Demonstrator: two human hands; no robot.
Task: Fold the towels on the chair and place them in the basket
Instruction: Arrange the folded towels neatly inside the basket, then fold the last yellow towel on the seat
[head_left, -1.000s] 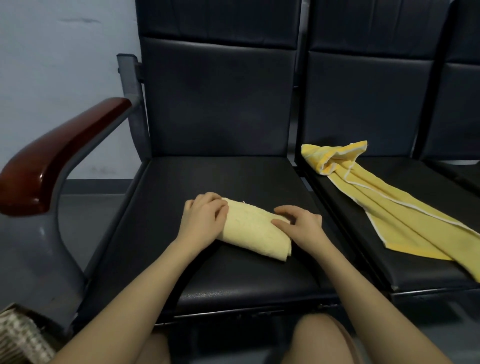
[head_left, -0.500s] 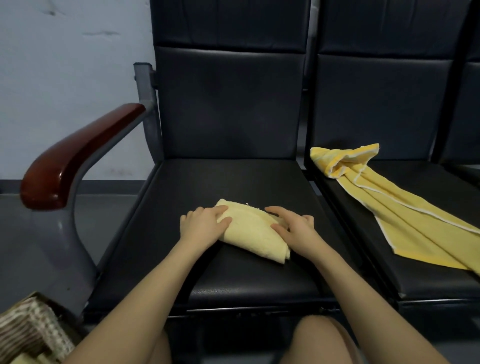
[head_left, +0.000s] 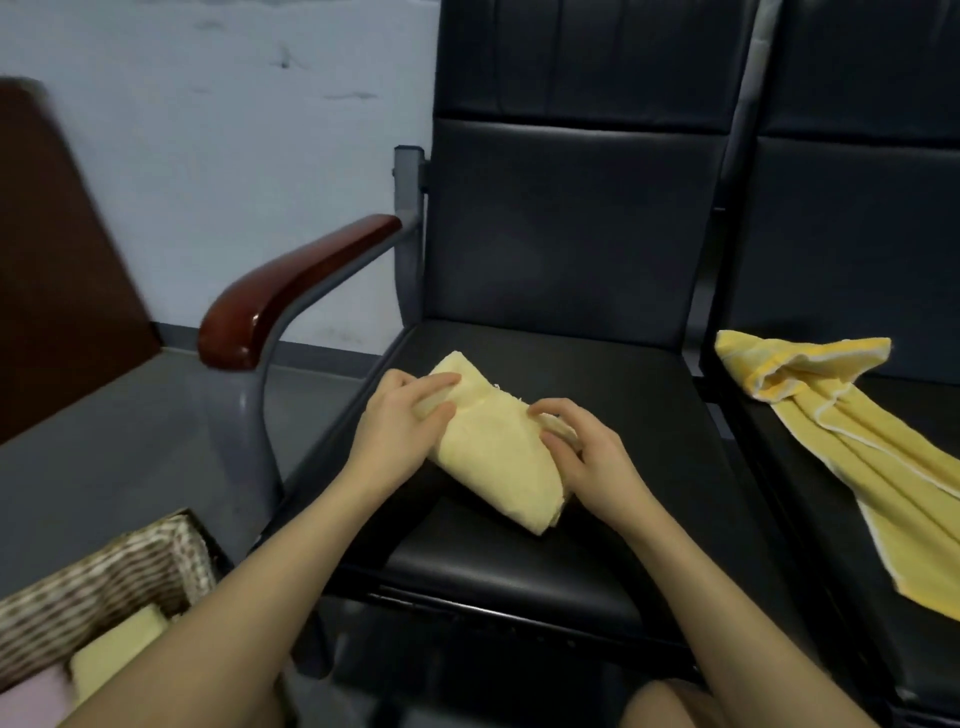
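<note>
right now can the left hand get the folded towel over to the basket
Probably yes: the left hand already grips the folded towel, and the basket sits low on its own side, though the armrest stands between.

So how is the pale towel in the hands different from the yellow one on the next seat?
The pale towel is folded into a compact bundle; the yellow towel lies loose and crumpled, trailing off its seat. The pale towel is a plain cream; the yellow towel is brighter with white edging. The left hand and right hand hold the pale towel; nothing touches the yellow towel. Both lie on dark chair seats.
</note>
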